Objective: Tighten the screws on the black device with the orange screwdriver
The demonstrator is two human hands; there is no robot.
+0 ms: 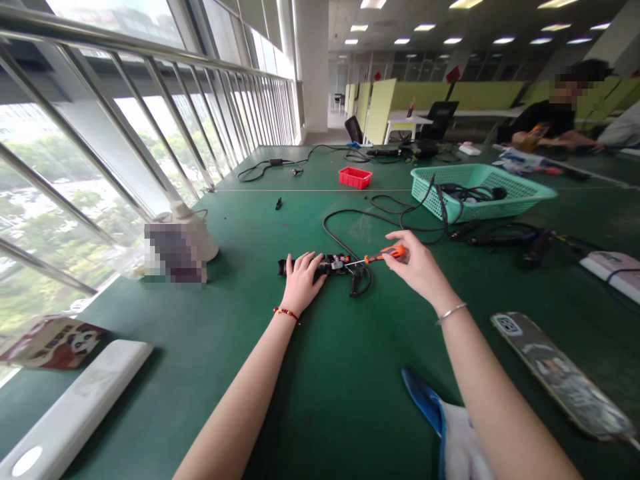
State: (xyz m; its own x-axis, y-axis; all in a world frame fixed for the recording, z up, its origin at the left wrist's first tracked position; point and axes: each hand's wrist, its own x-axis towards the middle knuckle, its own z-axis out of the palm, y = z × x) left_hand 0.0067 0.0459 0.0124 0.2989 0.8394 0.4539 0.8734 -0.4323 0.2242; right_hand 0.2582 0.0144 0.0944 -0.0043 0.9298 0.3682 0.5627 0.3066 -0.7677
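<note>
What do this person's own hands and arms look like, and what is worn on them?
The left hand is ungloved, with a thin red bracelet showing gold-coloured accents at the wrist. The right hand is also ungloved, with a slim silver-coloured bangle. No sleeve shows on either side.

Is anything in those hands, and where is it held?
The right hand holds a screwdriver by its orange-and-black handle. The left hand lies over the black device, towards the end away from the screwdriver; whether it grips cannot be told.
</note>
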